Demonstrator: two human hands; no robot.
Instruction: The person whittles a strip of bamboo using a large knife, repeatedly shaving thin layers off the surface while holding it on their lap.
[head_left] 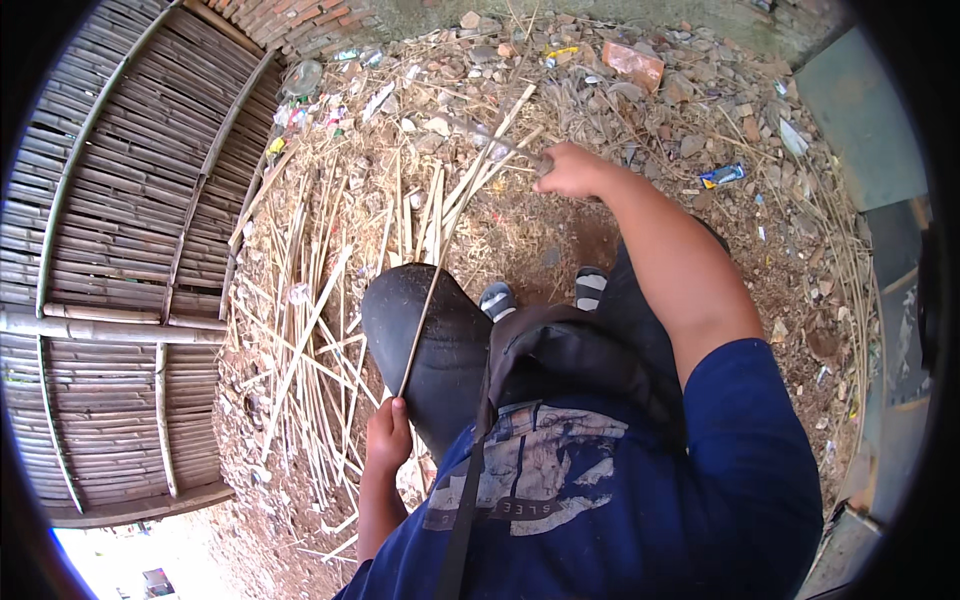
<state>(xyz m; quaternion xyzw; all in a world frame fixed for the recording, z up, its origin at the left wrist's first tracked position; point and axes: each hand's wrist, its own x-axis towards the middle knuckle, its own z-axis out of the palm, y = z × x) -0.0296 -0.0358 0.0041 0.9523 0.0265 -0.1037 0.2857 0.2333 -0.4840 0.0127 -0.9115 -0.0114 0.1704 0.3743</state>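
My left hand (388, 435) is beside my left thigh, closed around the lower end of a thin bamboo strip (424, 315). The strip slants up over my left knee toward the ground ahead. Out in front, my right hand (570, 170) grips the handle of a long-bladed knife (500, 138), whose dull blade points to the far left. Beneath and beside the blade lie several pale split bamboo strips (465, 185). The blade blends with the rubble, so its tip is hard to make out.
Loose bamboo strips (310, 370) pile on the ground left of my leg. A bamboo slat wall (120, 200) stands at the left. Stones, a brick (633, 66) and litter, including a blue wrapper (722, 176), cover the ground ahead. A grey-green panel (850, 120) stands at the right.
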